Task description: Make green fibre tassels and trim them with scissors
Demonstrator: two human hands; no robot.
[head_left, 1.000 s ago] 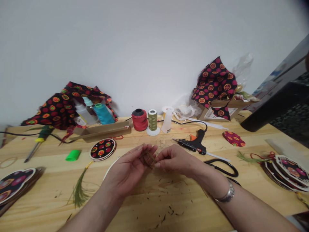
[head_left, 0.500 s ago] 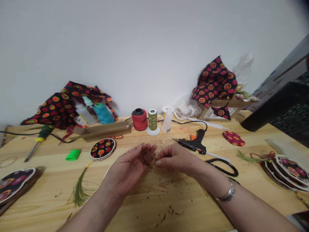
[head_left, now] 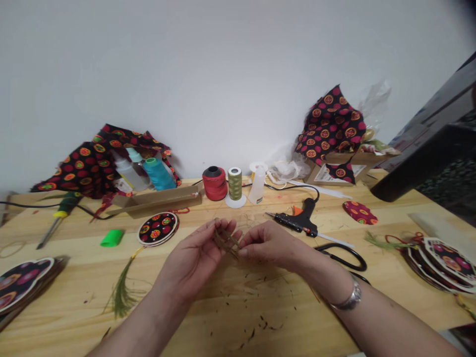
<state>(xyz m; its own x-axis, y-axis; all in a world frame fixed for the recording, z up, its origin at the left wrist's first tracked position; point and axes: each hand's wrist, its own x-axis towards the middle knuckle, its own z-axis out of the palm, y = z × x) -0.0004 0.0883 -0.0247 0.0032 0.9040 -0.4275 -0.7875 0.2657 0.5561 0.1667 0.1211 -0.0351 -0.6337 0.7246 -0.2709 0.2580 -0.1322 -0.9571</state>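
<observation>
My left hand (head_left: 195, 258) and my right hand (head_left: 269, 245) meet above the middle of the wooden table (head_left: 238, 317). Both pinch a small bundle of olive-green thread (head_left: 225, 239) held between the fingertips. My left fingers curl round one end; my right thumb and forefinger grip the other. A silver bracelet (head_left: 347, 297) sits on my right wrist. A white ring (head_left: 169, 258) lies partly hidden under my left hand.
Behind the hands stand a red spool (head_left: 214, 183), an olive spool (head_left: 235, 186) and a white bottle (head_left: 258, 186). A black glue gun (head_left: 299, 222) and scissors (head_left: 340, 258) lie to the right. A fabric disc (head_left: 158, 229), green cap (head_left: 111, 238) and green tassel (head_left: 121, 292) lie left.
My left fingers have shifted slightly up and the thread bundle stands a bit higher between the hands. My right hand has barely moved.
</observation>
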